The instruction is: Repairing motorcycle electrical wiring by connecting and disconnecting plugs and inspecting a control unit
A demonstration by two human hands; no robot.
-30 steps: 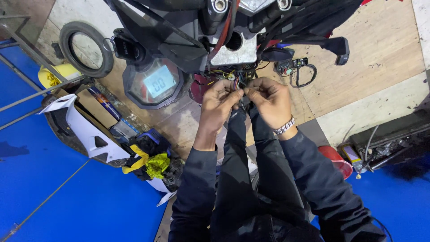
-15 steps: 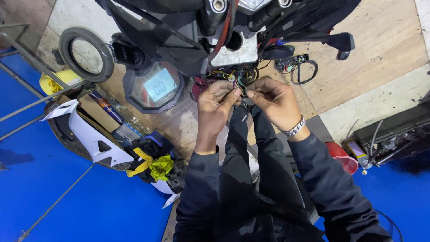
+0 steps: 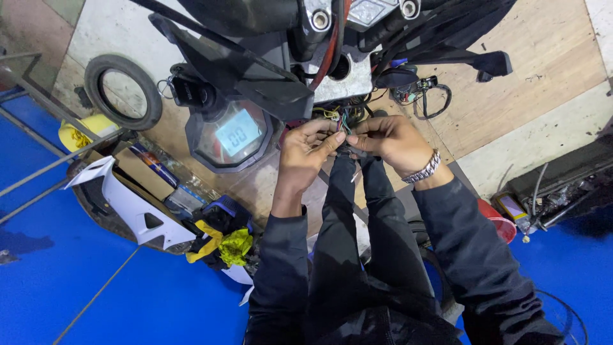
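Observation:
The stripped front of a motorcycle (image 3: 332, 57) fills the top of the head view, with a lit digital instrument cluster (image 3: 231, 135) hanging at its left. A bundle of coloured wires (image 3: 338, 119) comes out below the steering head. My left hand (image 3: 305, 153) and my right hand (image 3: 389, 139) meet at these wires, fingertips pinched together on a small connector or wire end. A metal bracelet sits on my right wrist. Both arms wear dark sleeves. What exactly lies between the fingertips is hidden.
A small tyre (image 3: 121, 91) lies at the upper left beside a yellow container (image 3: 83, 131). A white fairing panel (image 3: 137, 207), yellow rag (image 3: 227, 243) and boxes lie on the floor at left. A loose switch with cable (image 3: 424, 92) rests on the wooden board. A red bucket (image 3: 498, 223) is at right.
The view has shifted slightly and my hands sit a little lower in it. My fingers keep working at the same wires; nothing was let go.

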